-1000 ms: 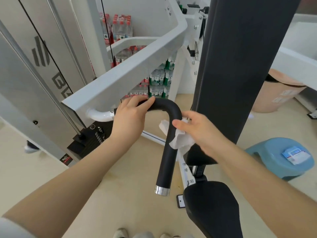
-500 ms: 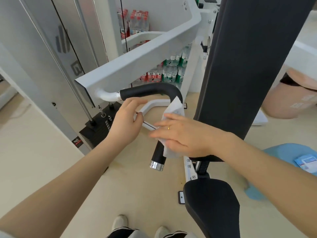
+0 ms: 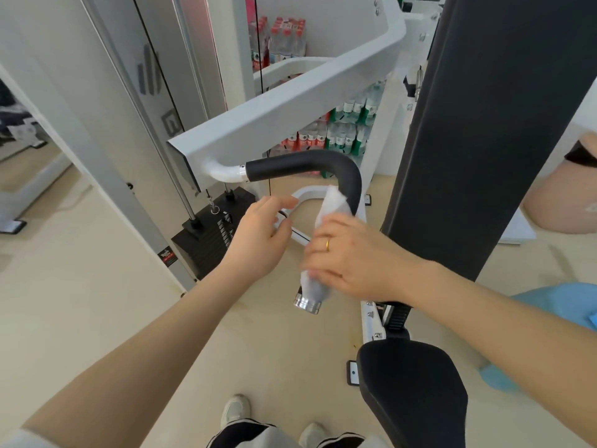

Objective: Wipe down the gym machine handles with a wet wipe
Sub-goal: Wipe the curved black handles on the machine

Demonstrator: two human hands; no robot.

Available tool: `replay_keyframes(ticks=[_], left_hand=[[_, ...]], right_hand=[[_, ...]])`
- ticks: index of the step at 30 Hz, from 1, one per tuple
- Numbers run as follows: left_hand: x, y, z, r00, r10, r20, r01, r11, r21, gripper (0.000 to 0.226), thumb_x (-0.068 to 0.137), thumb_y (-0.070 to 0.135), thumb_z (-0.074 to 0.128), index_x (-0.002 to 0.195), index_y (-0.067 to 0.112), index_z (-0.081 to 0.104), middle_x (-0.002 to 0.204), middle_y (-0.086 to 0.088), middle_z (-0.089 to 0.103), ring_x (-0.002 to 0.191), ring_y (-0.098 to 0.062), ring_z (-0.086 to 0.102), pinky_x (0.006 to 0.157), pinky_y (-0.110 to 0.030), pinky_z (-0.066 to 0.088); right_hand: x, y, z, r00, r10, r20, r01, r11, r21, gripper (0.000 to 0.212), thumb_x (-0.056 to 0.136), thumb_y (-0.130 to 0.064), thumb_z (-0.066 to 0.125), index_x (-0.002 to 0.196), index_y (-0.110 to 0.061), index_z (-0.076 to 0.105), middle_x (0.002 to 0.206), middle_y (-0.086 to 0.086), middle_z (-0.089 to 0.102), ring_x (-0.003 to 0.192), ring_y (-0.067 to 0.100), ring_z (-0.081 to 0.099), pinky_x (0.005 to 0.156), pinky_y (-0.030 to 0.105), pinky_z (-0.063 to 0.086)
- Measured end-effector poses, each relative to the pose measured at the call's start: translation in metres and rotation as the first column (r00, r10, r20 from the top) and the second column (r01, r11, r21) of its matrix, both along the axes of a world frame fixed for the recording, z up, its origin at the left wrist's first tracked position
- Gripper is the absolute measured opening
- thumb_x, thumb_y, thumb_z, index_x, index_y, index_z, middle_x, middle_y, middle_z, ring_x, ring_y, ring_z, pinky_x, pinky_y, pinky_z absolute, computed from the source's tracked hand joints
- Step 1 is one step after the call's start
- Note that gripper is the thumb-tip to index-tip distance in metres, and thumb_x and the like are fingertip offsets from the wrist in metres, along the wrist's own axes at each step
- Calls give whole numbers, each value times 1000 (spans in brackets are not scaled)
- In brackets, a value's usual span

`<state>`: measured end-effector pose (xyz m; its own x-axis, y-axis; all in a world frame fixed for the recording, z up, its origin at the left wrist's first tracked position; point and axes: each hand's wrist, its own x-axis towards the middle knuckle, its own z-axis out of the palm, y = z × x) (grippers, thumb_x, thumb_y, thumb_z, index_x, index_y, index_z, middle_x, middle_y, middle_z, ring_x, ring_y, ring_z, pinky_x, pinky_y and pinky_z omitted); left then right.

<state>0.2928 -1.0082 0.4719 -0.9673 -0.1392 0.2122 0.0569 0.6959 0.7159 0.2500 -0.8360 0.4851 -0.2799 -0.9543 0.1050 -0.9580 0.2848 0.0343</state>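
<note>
Nearest the camera, just above the padded seat point(image 3: 416, 396), the right hand point(image 3: 352, 257) is wrapping the wet wipe point(image 3: 332, 205) around the downward leg of the black handle point(image 3: 307, 164), fingers curling round wipe and grip together, and it is sitting low, close to the chrome end cap point(image 3: 307, 302). That leg's long axis is running from the cap up and away to the bend, so any unwiped length is lying above the hand, with the horizontal run beyond it stretching left toward the white frame arm point(image 3: 290, 114). Slightly farther out and to the left, the left hand point(image 3: 258, 234) is hovering with fingers loose and apart, gripping nothing, clear of the handle and below that horizontal run. By my read it is the closer hand to that top stretch, but the wipe is with the right.
</note>
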Motion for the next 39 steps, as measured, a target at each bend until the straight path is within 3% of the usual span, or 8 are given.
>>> replay_keyframes(ticks=[3,5,11,17,21,27,33,39], left_hand=[[1,-1,3,997,-54,55,51,997,64,39,88,-2,41,117,17,59,106,10,60,106,-6,55,82,1,36],[1,0,4,987,-140,80,134,988,78,37,91,1,42,119,20,57,101,10,64,98,-4,59,82,-3,39],[-2,14,11,943,-308,125,295,949,114,36,96,26,43,125,48,41,109,13,63,96,7,57,83,-2,41],[-8,11,10,957,-289,30,289,957,26,36,96,9,43,126,25,55,101,28,51,94,13,50,82,0,35],[-6,12,14,954,-297,49,295,954,54,31,95,9,44,120,24,57,94,26,54,84,13,52,74,-1,37],[-7,7,9,972,-229,56,220,965,141,34,93,-4,39,106,14,65,110,7,60,86,-1,59,79,-8,45],[-6,16,13,973,-209,93,192,967,167,34,98,9,37,125,20,56,108,9,63,90,7,57,82,2,37],[-9,21,19,966,-222,130,187,954,234,40,97,3,36,128,20,55,117,15,56,107,10,47,83,10,28]], right_hand=[[-4,5,-5,993,105,-61,-105,994,2,38,94,-33,35,108,-21,68,106,-5,70,106,19,61,106,37,29],[-24,13,-5,990,-132,-45,123,979,-161,43,95,-33,34,125,-14,59,128,1,60,125,20,49,111,38,27],[-13,-4,5,459,-220,861,779,566,-271,67,97,-26,45,150,-26,4,157,-8,11,139,5,17,101,12,17],[40,-16,-7,16,7,1000,933,359,-18,38,92,-28,55,129,-21,49,117,-5,62,108,9,58,84,20,48],[5,-19,9,-33,70,997,973,229,16,31,91,-30,57,115,-11,60,105,6,67,99,20,63,81,28,52],[55,-15,-5,-224,54,973,843,512,166,9,90,-24,58,97,-20,61,102,1,69,97,13,65,78,21,53],[25,-16,-3,-205,185,961,920,373,125,26,91,-29,56,111,-13,60,108,6,68,103,20,64,97,38,48],[54,-13,-17,-302,73,950,774,600,200,13,92,-21,55,105,-19,59,108,2,66,105,18,61,99,36,47]])
